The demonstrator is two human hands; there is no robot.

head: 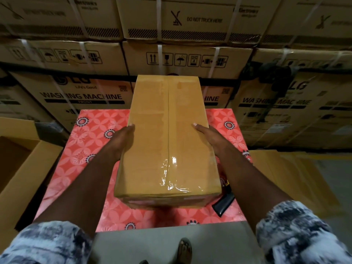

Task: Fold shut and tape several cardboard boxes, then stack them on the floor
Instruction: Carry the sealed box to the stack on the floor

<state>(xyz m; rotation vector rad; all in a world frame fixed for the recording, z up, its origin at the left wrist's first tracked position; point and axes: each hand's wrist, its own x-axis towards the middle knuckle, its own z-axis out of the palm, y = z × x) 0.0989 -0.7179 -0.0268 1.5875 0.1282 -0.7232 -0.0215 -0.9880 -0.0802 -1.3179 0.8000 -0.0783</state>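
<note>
Warehouse setting: strapped washing-machine cartons [82, 96] are stacked wall-high behind a counter [91, 141] covered in a red patterned cloth.

Progress: one box [167, 134] is over the middle of the counter, long side running away from the person. Its top flaps are folded shut and meet along a centre seam. Clear tape [171, 168] runs along that seam and wrinkles over the near edge, so folding and taping of this box are judged complete. It has not been stacked, as it is above the counter and not on the floor [162, 242]. Whether it rests on the cloth or is raised just off it cannot be told.

An open box [17, 149] stands to the left of the counter with its flaps up, unsealed. Flat cardboard [285, 168] lies to the right. More boxes are judged outstanding.

Grip: the left grip [122, 138] holds the box's left side, with the thumb over the top edge. The right grip [207, 136] holds the right side in the same way. Both sets of fingers run down the side walls out of sight.

A black handle [223, 203] shows beside the box's near right corner; what it belongs to is not clear
</note>
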